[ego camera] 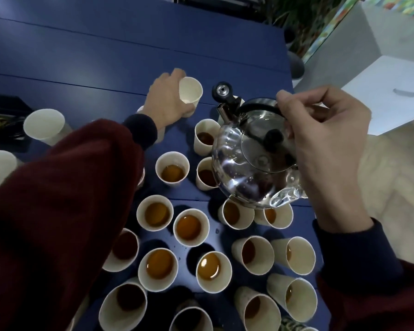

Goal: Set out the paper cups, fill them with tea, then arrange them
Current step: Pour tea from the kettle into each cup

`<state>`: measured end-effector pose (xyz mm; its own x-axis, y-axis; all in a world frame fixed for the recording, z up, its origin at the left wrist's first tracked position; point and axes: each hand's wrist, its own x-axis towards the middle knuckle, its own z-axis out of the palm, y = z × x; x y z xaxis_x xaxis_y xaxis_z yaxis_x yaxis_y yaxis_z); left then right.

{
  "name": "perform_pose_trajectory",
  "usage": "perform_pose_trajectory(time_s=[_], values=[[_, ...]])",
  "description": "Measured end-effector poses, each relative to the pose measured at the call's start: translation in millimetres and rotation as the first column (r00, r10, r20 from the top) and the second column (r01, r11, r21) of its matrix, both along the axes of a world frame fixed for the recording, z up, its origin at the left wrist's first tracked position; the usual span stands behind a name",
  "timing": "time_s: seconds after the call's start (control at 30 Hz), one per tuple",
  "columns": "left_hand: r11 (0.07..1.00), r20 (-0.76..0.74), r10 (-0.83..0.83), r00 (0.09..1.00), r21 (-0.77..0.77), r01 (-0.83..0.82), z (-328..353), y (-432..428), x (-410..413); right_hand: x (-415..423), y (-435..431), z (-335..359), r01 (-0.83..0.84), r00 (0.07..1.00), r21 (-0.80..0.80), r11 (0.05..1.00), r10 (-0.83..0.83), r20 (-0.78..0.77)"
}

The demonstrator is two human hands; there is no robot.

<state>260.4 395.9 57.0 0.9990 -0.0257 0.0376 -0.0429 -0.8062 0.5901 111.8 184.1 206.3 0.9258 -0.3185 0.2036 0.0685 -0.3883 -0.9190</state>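
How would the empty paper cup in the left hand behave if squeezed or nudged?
The empty white paper cup is probably very light: no tea inside. Its thin wall would likely dent if the left hand squeezes. Set down empty, it may tip easily.

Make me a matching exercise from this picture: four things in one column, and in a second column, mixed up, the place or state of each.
Column one
1. steel kettle
2. left hand
3. right hand
4. middle paper cup

Column two
A. stands on the blue table, amber tea inside
B. grips an empty paper cup, tilted
C. grips the black handle
D. held up over the filled cups, spout cap flipped open

Pairs: 1-D, 2-B, 3-C, 4-A
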Motion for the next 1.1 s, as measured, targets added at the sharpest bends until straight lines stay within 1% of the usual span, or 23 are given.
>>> perform_pose_trajectory(time_s=[0.13, 0.2, 0.27, 0.4, 0.5, 0.57, 0.67, 0.77, 0.9, 1.1], values=[[0.981, 0.147, -0.024, 0.989, -0.189, 0.051, 34.5, 9.2, -52.6, -15.7, 4.8, 16.2, -0.036, 0.999, -0.023, 0.999, 0.037, 0.032], [0.964, 0.183, -0.029, 0.983, -0.255, 0.076, 54.2, 13.7, -92.8, -27.9, 7.4, 25.1, -0.063, 0.997, -0.043, 0.997, 0.065, 0.042], [0.953, 0.189, -0.057, 0.980, -0.283, 0.110, 69.0, 18.7, -136.1, -41.5, 9.6, 33.2, -0.114, 0.993, -0.064, 0.991, 0.116, 0.033], [0.944, 0.145, -0.088, 0.986, -0.305, 0.129, 75.7, 29.1, -212.7, -73.1, 18.2, 44.3, -0.217, 0.976, -0.079, 0.973, 0.217, 0.002], [0.906, 0.139, -0.041, 0.989, -0.412, 0.096, 75.1, 35.7, -257.5, -98.6, 28.0, 49.2, -0.278, 0.961, -0.103, 0.955, 0.277, -0.023], [0.868, 0.169, -0.024, 0.985, -0.485, 0.104, 74.9, 40.9, -285.5, -118.0, 36.6, 52.5, -0.297, 0.955, -0.145, 0.944, 0.296, -0.028], [0.848, 0.177, -0.027, 0.984, -0.517, 0.117, 73.5, 48.9, -320.6, -143.5, 47.4, 55.7, -0.311, 0.949, -0.216, 0.925, 0.314, -0.023], [0.836, 0.162, -0.045, 0.986, -0.533, 0.126, 72.2, 57.1, -343.3, -164.5, 55.8, 57.8, -0.321, 0.944, -0.296, 0.900, 0.329, -0.025], [0.797, 0.132, -0.074, 0.989, -0.588, 0.138, 73.2, 65.4, -365.9, -191.0, 68.7, 59.1, -0.323, 0.939, -0.379, 0.867, 0.343, -0.014], [0.811, 0.063, -0.070, 0.996, -0.577, 0.093, 73.4, 70.6, -381.5, -210.5, 80.4, 59.9, -0.309, 0.940, -0.450, 0.838, 0.342, -0.007]])
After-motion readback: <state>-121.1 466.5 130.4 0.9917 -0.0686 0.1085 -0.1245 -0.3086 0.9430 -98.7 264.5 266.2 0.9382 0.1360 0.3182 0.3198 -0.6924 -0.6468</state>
